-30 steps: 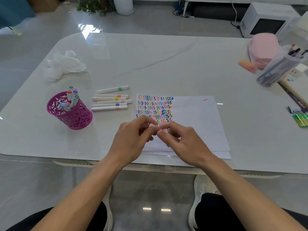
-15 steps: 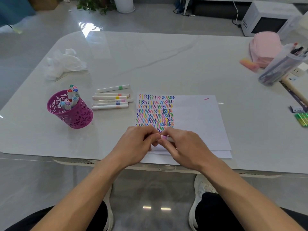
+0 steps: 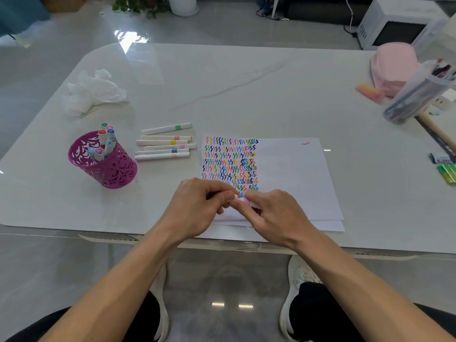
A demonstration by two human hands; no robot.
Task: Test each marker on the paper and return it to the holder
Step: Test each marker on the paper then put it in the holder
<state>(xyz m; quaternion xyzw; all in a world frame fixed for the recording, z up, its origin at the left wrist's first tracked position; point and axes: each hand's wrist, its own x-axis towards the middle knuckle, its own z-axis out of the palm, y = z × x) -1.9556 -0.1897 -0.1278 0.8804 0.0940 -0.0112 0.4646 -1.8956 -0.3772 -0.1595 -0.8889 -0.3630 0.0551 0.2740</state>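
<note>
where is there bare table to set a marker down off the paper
Widest: table beyond the paper, between the crumpled white wrap and the pink pouch. Also right of it. Crowded: loose markers between holder and paper, and the near edge where left hand and right hand pinch a marker.

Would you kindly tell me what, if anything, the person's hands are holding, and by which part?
Both hands pinch one white marker with a pink band: the left hand at its left end, the right hand round its barrel.
</note>
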